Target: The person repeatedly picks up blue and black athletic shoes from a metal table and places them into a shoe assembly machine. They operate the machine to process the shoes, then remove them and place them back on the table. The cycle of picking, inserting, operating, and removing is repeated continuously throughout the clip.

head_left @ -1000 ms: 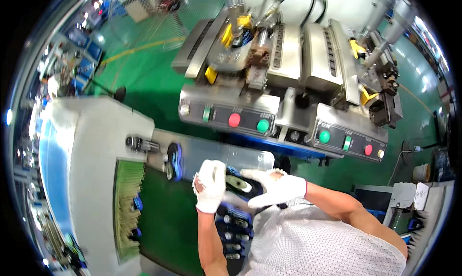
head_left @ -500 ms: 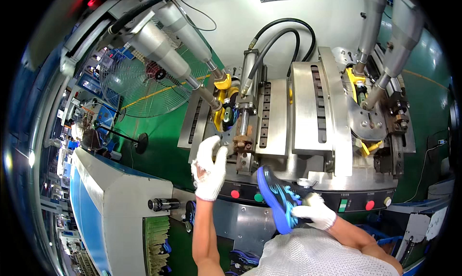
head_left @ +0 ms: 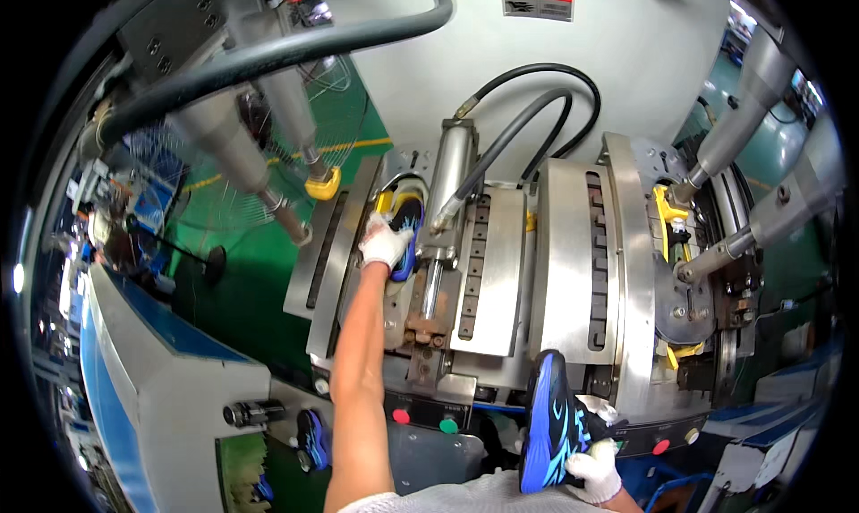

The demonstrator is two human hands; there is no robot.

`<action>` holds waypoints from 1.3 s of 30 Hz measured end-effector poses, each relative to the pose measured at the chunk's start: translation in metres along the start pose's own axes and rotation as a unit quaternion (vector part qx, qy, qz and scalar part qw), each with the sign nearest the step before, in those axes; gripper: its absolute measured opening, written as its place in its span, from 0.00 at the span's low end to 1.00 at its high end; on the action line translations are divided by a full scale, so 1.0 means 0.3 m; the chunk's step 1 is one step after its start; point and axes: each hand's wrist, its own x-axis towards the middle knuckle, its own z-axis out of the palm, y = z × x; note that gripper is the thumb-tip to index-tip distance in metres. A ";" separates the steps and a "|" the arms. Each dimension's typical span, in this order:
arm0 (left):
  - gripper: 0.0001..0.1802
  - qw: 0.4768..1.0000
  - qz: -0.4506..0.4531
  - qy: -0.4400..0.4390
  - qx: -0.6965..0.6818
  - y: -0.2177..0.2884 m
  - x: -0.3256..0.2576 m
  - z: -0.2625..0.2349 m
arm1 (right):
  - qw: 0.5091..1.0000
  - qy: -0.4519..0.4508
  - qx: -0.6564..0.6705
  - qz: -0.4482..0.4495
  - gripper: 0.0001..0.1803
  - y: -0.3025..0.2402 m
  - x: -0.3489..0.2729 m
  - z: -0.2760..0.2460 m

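Observation:
My white-gloved left hand reaches into the left station of the metal press and grips a black and blue sports shoe that sits in it. Part of that shoe is hidden by the glove. Low in front of the press, my right hand, also gloved, holds another black shoe with a purple-blue sole and light blue pattern. This shoe is tilted upright, toe up, and a shiny metallic piece shows beside its opening.
Grey cylinder rods with a yellow clamp stand over the left station. A similar right station has yellow parts. Red and green buttons line the front panel. A cabinet and another shoe are at lower left.
My left hand has moved up and forward from the press front onto the shoe in the left station. The left clamp rods have lifted away. My right hand has shifted lower with its shoe.

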 end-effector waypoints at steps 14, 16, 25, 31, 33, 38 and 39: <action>0.30 0.951 -0.113 0.131 -0.255 -0.318 -0.967 -0.581 | 0.993 0.017 -0.113 0.026 0.25 0.124 0.438 0.438; 0.30 0.937 -0.133 0.183 -0.266 -0.463 -1.206 -0.518 | 0.990 -0.033 -0.136 0.000 0.12 0.172 0.651 0.574; 0.32 0.886 -0.428 0.037 -0.173 -0.491 -1.844 -0.191 | 0.608 0.301 -0.708 -0.194 0.19 0.212 1.915 0.348; 0.33 0.810 -0.558 0.167 -0.072 -0.360 -2.253 0.173 | 0.532 0.274 -0.791 -0.130 0.22 0.471 1.861 0.595; 0.39 0.876 -0.456 0.150 0.038 -0.395 -2.350 0.346 | 0.357 0.122 -0.919 -0.119 0.18 0.350 2.052 0.418; 0.34 0.829 -0.558 -0.026 -0.035 -0.466 -2.372 0.419 | 0.771 0.022 -0.634 0.053 0.10 0.204 2.207 0.401; 0.34 0.801 -0.594 0.042 -0.066 -0.433 -2.338 0.352 | 0.856 0.046 -0.484 0.177 0.11 0.258 2.116 0.413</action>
